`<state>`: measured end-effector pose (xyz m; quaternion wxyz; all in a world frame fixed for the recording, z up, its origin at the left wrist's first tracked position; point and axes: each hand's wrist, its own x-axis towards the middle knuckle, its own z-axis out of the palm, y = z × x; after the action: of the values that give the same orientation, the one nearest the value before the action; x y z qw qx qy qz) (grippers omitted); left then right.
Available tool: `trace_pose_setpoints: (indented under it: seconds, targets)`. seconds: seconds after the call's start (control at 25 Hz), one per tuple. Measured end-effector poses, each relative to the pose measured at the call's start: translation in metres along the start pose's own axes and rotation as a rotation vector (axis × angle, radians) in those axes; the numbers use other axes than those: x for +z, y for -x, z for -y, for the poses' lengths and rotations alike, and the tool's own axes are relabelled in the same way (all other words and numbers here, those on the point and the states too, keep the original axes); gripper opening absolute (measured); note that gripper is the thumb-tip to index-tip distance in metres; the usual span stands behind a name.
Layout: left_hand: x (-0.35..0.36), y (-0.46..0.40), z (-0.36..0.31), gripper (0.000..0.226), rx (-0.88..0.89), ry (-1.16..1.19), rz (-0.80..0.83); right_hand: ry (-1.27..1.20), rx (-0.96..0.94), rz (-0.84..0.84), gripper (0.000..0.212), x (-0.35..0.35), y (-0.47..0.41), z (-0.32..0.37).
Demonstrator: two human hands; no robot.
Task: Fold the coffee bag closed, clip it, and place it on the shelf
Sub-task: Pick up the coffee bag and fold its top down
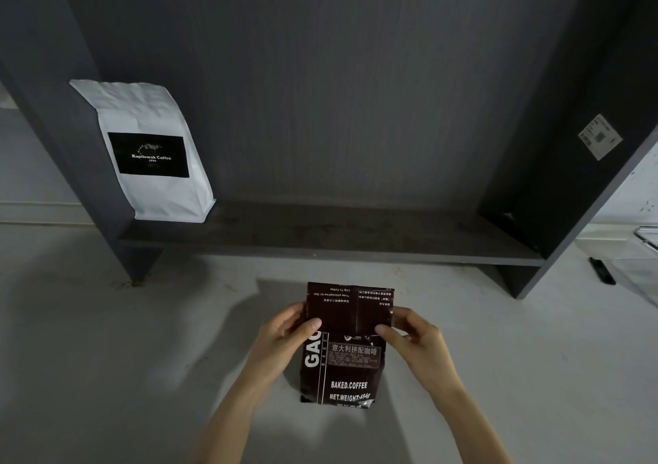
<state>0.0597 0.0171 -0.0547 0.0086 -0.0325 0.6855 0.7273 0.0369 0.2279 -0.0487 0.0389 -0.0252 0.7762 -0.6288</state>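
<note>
A dark brown coffee bag (343,371) with white lettering lies flat on the pale surface below the shelf. Its top part is folded over toward me, showing upside-down print. My left hand (285,335) pinches the fold at the bag's left edge, thumb on top. At the right edge my right hand (413,335) pinches the fold in the same way. The dark grey shelf (356,246) runs across the view just beyond the bag. No clip is visible.
A white coffee bag (153,150) with a black label stands at the shelf's left end against the side panel. A sticker (600,137) is on the right panel. A small black object (602,270) lies at the far right, beside a clear container edge (646,237).
</note>
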Motion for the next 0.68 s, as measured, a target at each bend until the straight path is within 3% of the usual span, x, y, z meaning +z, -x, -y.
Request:
trace_pose_setpoints:
  seconds: [0.32, 0.44, 0.56, 0.68]
  targets:
    - [0.0057, 0.0011, 0.0036, 0.017, 0.013, 0.064, -0.134, -0.120, -0.034, -0.080, 0.019, 0.0037, 0.0015, -0.0037]
    - [0.0070, 0.0011, 0.0046, 0.015, 0.010, 0.046, -0.105, -0.134, -0.044, -0.062, 0.023, 0.0020, 0.0006, -0.0075]
    - [0.0091, 0.0004, 0.0046, 0.015, -0.007, 0.043, -0.106, -0.142, -0.040, -0.076, 0.010, 0.0005, 0.0027, -0.0090]
    - [0.0091, -0.0002, 0.0058, 0.012, -0.024, 0.007, -0.138, -0.136, -0.045, -0.066, 0.022, 0.0009, 0.0040, -0.0078]
